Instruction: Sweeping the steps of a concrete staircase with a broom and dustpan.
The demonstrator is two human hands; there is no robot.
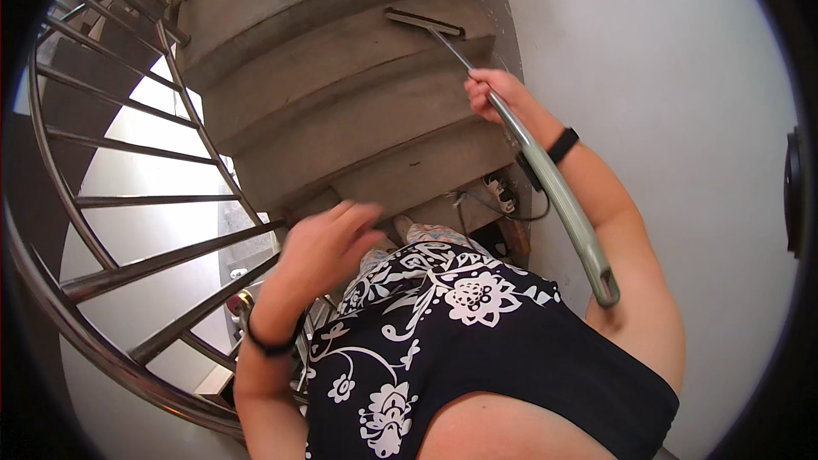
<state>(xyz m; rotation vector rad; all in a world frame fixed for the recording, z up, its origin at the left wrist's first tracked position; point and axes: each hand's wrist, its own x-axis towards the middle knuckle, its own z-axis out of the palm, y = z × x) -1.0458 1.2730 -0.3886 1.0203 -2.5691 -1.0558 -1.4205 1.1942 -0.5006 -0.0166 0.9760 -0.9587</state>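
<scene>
My right hand (495, 91) is closed around the metal shaft of a long-handled broom (565, 204). Its ribbed green grip slants back along my right forearm, ending in a hanging hole near the upper arm. Far up the shaft, the narrow broom head (425, 22) rests on a tread of the concrete stairs (345, 108), close to the wall side. My left hand (329, 243), blurred, hovers before my waist near the railing, holding nothing, its thumb apart from the fingers. Both wrists wear black bands.
A curved stainless steel railing (147, 268) bounds the stairs on the left, with a lower flight visible between its bars. The white wall (639, 76) rises on the right. By my feet at the wall side are a black-and-white shoe (501, 195) and a dark cable (533, 218).
</scene>
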